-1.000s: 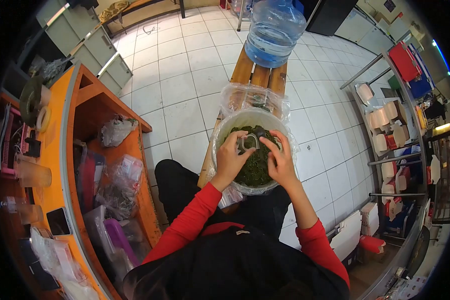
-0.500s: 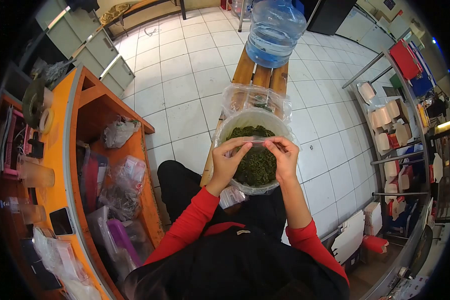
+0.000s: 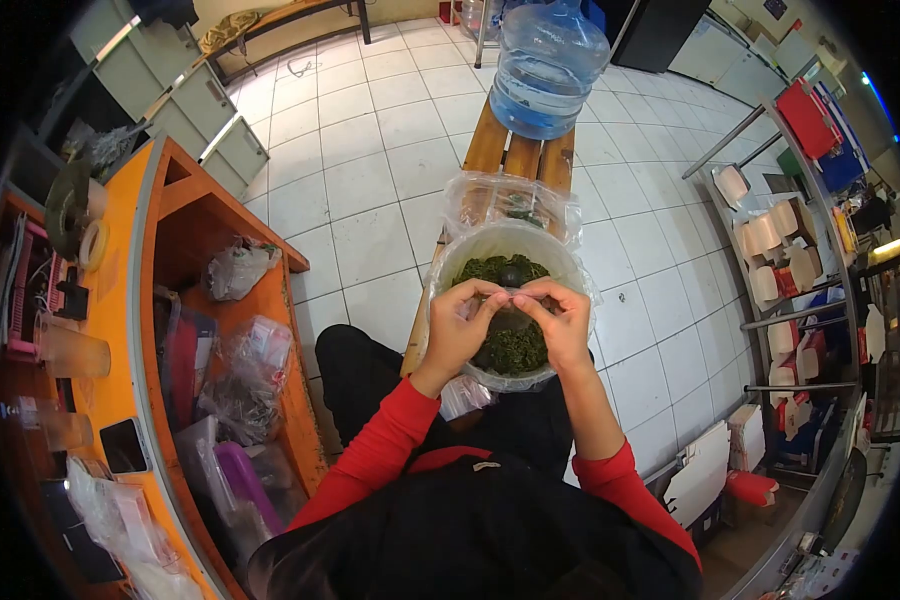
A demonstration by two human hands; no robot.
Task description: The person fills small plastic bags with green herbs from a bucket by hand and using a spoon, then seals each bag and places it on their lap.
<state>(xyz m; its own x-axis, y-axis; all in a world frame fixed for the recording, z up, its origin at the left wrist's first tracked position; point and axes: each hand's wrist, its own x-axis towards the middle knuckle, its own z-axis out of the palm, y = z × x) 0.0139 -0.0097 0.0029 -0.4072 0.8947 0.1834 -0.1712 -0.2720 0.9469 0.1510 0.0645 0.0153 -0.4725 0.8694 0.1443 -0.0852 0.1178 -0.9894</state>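
Note:
A round whitish tub (image 3: 567, 262) lined with clear plastic holds dark green chopped leaves (image 3: 517, 352), with a dark round object (image 3: 511, 275) among them. Over the tub, my left hand (image 3: 462, 318) and my right hand (image 3: 560, 318) meet fingertip to fingertip. Both pinch a small clear plastic piece whose shape is hard to make out. Beyond the tub, clear plastic bags (image 3: 517, 203) lie on the wooden bench (image 3: 523, 157). Another clear packet (image 3: 462, 397) rests below the tub, by my lap.
A large blue water bottle (image 3: 545, 75) stands at the bench's far end. On the left, an orange counter (image 3: 130, 240) carries cups, a phone (image 3: 124, 443) and plastic bags. To the right is a metal rack (image 3: 805, 175) with stacked boxes.
My hands have come closer together, and the clear plastic stretched between them is now bunched at my fingertips. The dark round object now shows above the leaves.

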